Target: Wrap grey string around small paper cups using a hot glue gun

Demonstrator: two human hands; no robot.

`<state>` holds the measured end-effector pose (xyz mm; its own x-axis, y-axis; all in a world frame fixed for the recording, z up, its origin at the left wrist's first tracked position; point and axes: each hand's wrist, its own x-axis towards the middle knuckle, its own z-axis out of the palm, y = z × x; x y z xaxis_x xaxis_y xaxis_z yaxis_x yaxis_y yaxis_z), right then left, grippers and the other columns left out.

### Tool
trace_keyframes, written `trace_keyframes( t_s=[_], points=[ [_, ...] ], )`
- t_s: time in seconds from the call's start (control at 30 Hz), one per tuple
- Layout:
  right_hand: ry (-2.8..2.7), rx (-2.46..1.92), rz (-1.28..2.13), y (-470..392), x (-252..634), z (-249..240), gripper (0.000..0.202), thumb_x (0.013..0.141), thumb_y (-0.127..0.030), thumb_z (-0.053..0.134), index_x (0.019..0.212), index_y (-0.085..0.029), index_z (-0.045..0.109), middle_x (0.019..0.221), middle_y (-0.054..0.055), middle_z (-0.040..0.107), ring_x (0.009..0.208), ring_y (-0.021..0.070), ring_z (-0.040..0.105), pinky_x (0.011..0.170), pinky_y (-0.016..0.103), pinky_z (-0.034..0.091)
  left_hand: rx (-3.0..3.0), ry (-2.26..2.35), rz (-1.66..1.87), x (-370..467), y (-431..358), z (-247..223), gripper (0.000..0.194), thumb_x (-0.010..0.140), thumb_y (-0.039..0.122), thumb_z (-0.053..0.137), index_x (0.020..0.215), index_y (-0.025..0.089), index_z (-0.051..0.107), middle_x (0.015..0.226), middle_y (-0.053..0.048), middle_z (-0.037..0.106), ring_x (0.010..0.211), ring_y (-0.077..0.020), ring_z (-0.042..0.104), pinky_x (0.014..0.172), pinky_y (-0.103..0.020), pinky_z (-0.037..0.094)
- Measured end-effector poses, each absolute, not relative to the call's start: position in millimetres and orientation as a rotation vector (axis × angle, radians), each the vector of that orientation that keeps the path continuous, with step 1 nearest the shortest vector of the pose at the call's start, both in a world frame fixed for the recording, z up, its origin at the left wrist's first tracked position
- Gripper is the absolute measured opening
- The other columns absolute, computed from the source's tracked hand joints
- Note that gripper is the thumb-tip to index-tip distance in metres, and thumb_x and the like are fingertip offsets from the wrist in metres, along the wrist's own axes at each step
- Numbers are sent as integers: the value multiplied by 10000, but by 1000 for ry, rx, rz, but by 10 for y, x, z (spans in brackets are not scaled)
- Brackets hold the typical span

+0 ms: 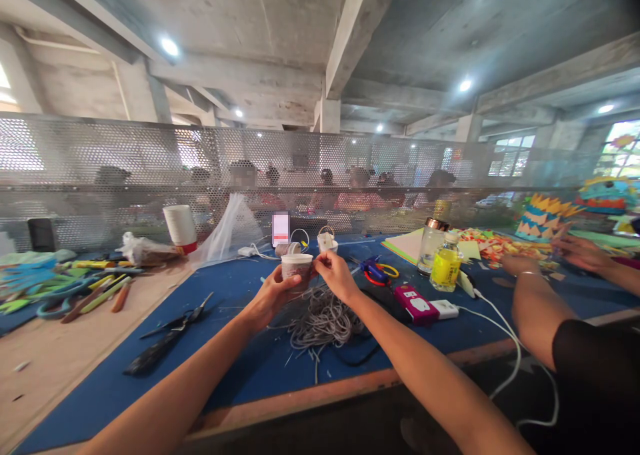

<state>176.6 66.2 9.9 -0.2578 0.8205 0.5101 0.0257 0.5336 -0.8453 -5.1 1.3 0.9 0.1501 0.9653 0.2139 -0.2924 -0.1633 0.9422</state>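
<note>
Two bare forearms (200,375) reach from the lower edge of the head view toward a small white-rimmed cup (297,275), held upright just above the blue mat (240,368). The left hand (273,296) holds the cup, its fingers and thumb wrapped around the side. The right hand (336,278) has its fingers drawn in narrow beside the cup's rim; whether they pinch anything is too small to tell.

Below and beside the right hand, a loose heap of grey cord (327,321) lies on the mat. Black-handled scissors (173,331) lie to the left. Behind the cup are a lit phone (281,229), standing upright, and a second small cup (327,243). To the right are a blue tool (371,268), a maroon case (416,305) with a white block (444,309) against its end, a glass jar (429,248) and a yellow-labelled bottle (447,265).

Farther left, a stack of white cups (180,228) leans near assorted tools and coloured pieces (90,285). At the right, another person's hands (523,266) are near a pile of coloured scraps (500,245) and a blue and orange craft piece (545,218). A perforated screen (150,168) runs behind the mat.
</note>
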Motion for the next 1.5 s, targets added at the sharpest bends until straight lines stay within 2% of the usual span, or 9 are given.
trace_keyframes(
  t_s=[0.43,0.77,1.5],
  points=[
    [-1670,-729,908,670,1771,97,122,857,-330,621,811,-224,584,724,-10,712,703,193,726,739,312,554,1183,782,1343,-47,20,5,649,721,384,902,1296,175,684,1300,-188,737,1271,-379,656,1042,-489,499],
    [-1671,-724,907,683,1762,91,115,861,-320,625,806,-224,591,725,-7,723,706,193,730,735,312,555,1209,791,1337,-45,9,13,630,737,392,890,1293,177,686,1301,-182,737,1215,-354,681,1014,-460,515],
    [-1686,-730,906,695,1778,72,114,874,-324,621,833,-221,597,735,-4,726,723,197,729,743,311,548,1230,747,1312,-66,35,-21,615,793,360,855,1350,192,656,1359,-182,716,1321,-374,631,1040,-467,512]
  ],
)
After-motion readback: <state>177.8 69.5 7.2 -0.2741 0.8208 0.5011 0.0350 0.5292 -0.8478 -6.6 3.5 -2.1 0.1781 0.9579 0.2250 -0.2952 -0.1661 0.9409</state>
